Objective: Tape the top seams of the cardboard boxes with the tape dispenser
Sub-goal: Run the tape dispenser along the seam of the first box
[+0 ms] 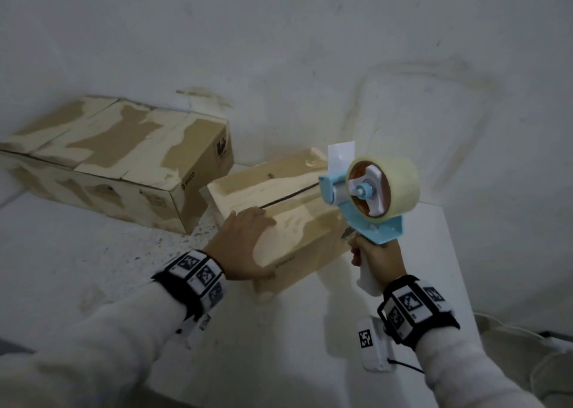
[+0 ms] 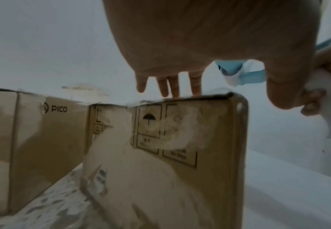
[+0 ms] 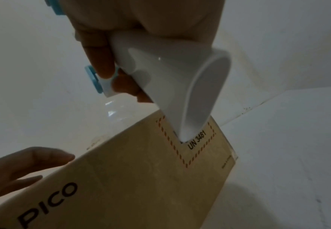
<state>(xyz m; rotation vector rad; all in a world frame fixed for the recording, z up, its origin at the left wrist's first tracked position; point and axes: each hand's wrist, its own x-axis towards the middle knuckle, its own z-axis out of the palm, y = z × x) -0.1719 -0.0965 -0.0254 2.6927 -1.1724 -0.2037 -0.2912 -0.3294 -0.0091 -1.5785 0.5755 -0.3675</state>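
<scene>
A small cardboard box (image 1: pixel 291 221) with a dark open seam along its top stands on the white table (image 1: pixel 434 268). My left hand (image 1: pixel 245 237) lies flat on its near left top edge, fingers straight (image 2: pixel 172 86), thumb down the side. My right hand (image 1: pixel 376 258) grips the white handle (image 3: pixel 172 86) of a blue tape dispenser (image 1: pixel 369 196), held in the air over the box's right end. Its clear tape roll (image 1: pixel 393 187) faces me, and a loose tape end (image 1: pixel 341 156) sticks up. A larger, worn cardboard box (image 1: pixel 124 156) lies to the left.
A speckled surface (image 1: pixel 148 246) runs under the larger box, beside the white table. A grey-white wall (image 1: pixel 310 51) rises close behind both boxes. The table's right edge (image 1: pixel 459 277) drops off near my right wrist, with cables (image 1: pixel 521 330) beyond.
</scene>
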